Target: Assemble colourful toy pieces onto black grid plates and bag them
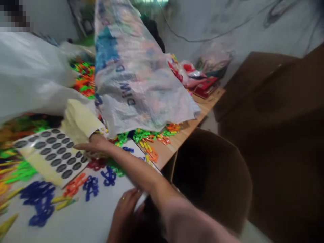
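Note:
My right hand (pixel 97 144) reaches across the table to the right edge of a sheet of dark oval stickers (pixel 57 148). Its index finger stretches over the sheet, which it appears to grip; the thumb is hidden. Cream backing paper (pixel 79 118) curls up beside this hand. At the table's near edge is my left hand (pixel 125 204), fingers bent and pressed together, with a ring on one; whatever it may hold is hidden. Dark blue plastic clips (pixel 37 199) lie in bunches below the sheet, next to orange clips (pixel 74 185) and yellow pieces (pixel 65 202).
A big printed plastic sack (pixel 141 84) stands on the wooden table (pixel 187 130), loose clips around its base. White plastic sheeting (pixel 30 74) bulges at left. Red packets (pixel 206 86) lie at the back. Cardboard boxes (pixel 273 135) fill the right, one open beside the table.

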Action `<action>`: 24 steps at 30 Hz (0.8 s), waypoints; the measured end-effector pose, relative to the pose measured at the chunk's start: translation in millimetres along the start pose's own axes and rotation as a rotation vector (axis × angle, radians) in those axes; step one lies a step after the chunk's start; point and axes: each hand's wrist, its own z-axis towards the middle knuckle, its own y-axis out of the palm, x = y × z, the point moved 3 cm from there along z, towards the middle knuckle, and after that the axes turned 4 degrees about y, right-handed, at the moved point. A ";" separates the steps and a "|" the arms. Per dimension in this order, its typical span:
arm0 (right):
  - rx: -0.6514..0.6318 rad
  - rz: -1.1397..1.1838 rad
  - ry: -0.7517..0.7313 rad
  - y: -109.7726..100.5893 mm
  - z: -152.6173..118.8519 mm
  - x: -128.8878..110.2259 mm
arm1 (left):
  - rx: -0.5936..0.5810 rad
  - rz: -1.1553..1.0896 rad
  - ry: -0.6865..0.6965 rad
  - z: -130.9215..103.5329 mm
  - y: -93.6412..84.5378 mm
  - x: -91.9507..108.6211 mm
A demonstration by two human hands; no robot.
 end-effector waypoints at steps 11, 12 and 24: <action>0.892 0.112 0.815 -204.0 -414.6 271.2 | -0.190 0.172 0.360 80.3 43.0 57.5; 0.916 0.073 0.908 -205.5 -428.9 292.6 | -0.229 0.184 0.366 90.3 52.1 60.0; 0.600 -0.114 1.267 -116.9 -305.5 421.7 | -0.391 0.272 0.398 106.2 83.2 47.5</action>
